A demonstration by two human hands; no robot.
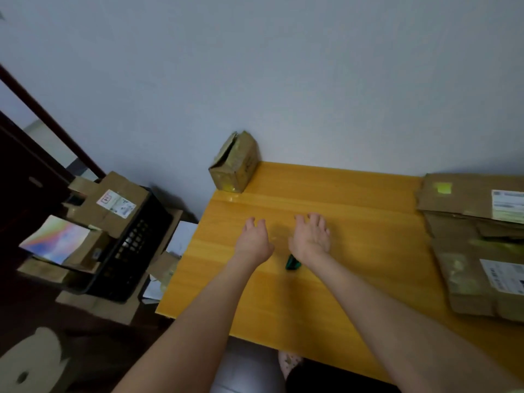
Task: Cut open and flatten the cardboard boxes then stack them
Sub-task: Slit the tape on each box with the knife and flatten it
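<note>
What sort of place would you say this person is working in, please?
Probably a room at home rather than a warehouse: a small yellow wooden table pushed against a plain wall, flattened cardboard stacked on it, and a black crate of boxes on the floor.

One small brown cardboard box (234,163) stands uncut at 11 o'clock on the yellow wooden table (354,251). One pile of flattened brown cardboard sheets (476,242) lies at 3 o'clock; how many sheets it holds cannot be told. One black plastic crate (127,251) at 9 o'clock carries at least two brown cardboard boxes (113,205). One small dark green tool (293,262) lies at table centre. Two bare hands: left hand (254,239), right hand (311,236).
</note>
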